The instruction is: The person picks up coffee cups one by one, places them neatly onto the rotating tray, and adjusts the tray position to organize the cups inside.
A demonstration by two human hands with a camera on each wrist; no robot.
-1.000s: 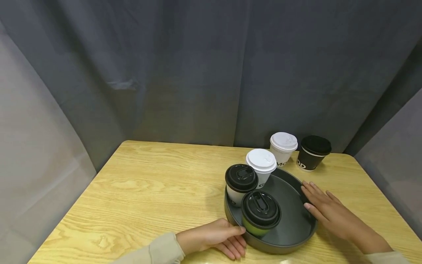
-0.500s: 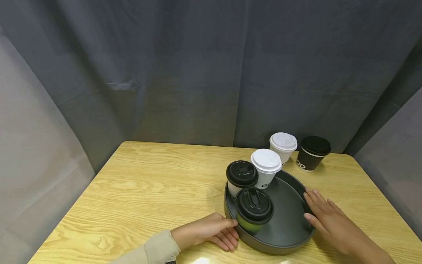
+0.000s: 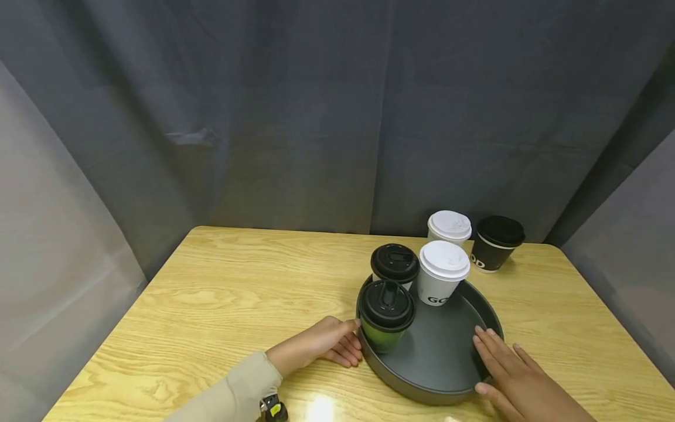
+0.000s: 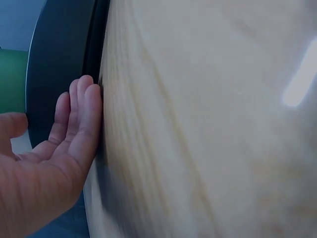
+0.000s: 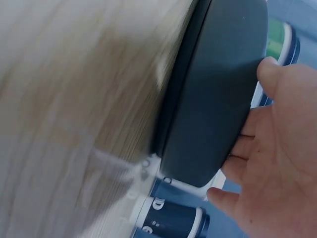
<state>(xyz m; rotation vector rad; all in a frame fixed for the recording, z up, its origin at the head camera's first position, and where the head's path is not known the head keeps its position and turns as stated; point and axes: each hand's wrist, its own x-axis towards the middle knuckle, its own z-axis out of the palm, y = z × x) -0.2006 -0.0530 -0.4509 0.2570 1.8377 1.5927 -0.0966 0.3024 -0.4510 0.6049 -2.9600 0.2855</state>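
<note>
A round dark grey tray with a raised wall rests on the wooden table between both hands. Along its left side stand three lidded paper coffee cups: a green cup with a black lid in front, a white one with a black lid behind it, and a white cup with a white lid. My left hand touches the tray's left side, thumb at the rim, fingers extended along the outer wall in the left wrist view. On the right, my right hand reaches over the rim with straight fingers, their tips partly hidden in the right wrist view.
Behind the tray stand another white-lidded cup, partly hidden, and a black cup with a black lid. The wooden table extends to the left. A grey curtain hangs along the back edge.
The tray has turned clockwise, carrying its three cups round: the green one leftward and away, the white-lidded one rightward. My left hand has moved left and away; my right hand has come nearer.
</note>
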